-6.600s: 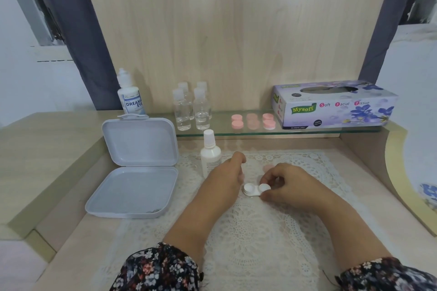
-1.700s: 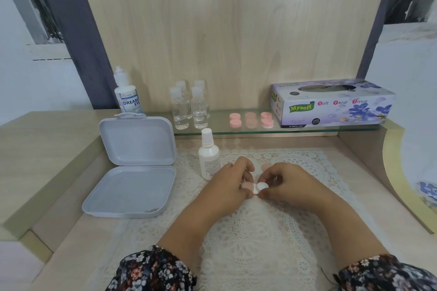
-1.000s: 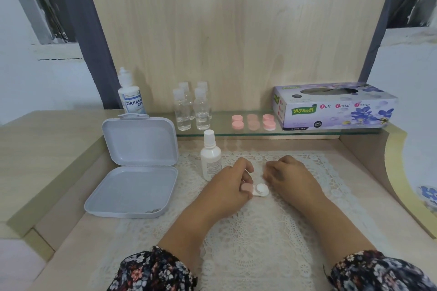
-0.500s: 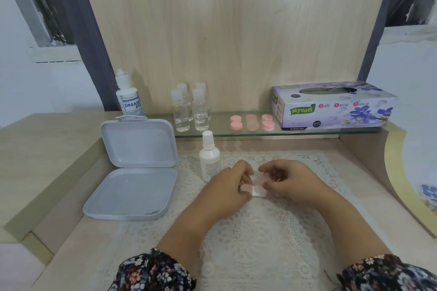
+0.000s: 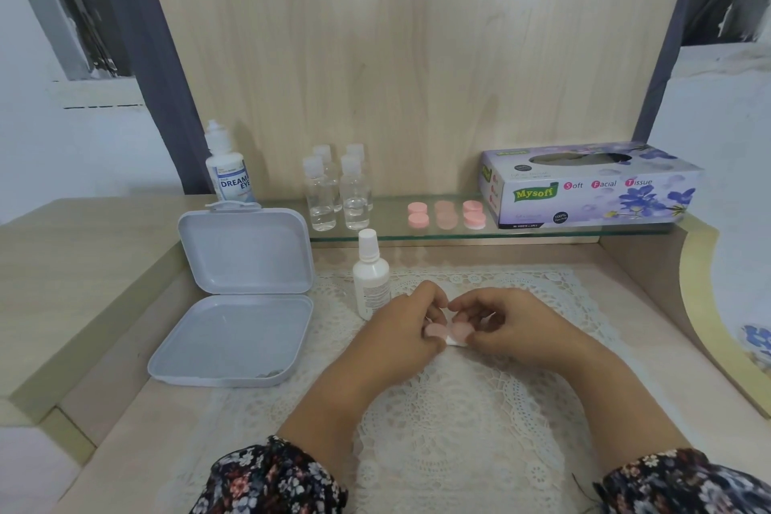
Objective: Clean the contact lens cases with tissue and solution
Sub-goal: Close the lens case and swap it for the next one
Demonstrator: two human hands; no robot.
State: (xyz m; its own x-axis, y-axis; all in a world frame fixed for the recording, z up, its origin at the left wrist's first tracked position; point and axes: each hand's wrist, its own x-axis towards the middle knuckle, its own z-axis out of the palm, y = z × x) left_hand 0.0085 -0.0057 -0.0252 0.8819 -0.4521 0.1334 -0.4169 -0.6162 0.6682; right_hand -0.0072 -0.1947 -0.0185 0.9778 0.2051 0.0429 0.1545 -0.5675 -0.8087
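Observation:
A white contact lens case (image 5: 452,340) with two pink caps lies on the lace mat between my hands. My left hand (image 5: 404,325) grips its left end, fingers curled round the left pink cap. My right hand (image 5: 505,323) pinches the right pink cap (image 5: 461,332). A small white solution bottle (image 5: 370,275) stands just left of my left hand. Three more pink-capped lens cases (image 5: 446,214) sit on the glass shelf. The tissue box (image 5: 588,188) stands at the shelf's right end.
An open white plastic box (image 5: 233,300) lies at the left, lid propped up. On the glass shelf (image 5: 542,232) stand several small clear bottles (image 5: 338,192); a large eye solution bottle (image 5: 229,171) stands on the raised wooden ledge beside it. A lace mat (image 5: 459,409) covers the desk.
The right cap was off about a second ago, showing the white well. My right hand has brought the pink cap onto the case's right side and now pinches it there. My left hand kept its hold.

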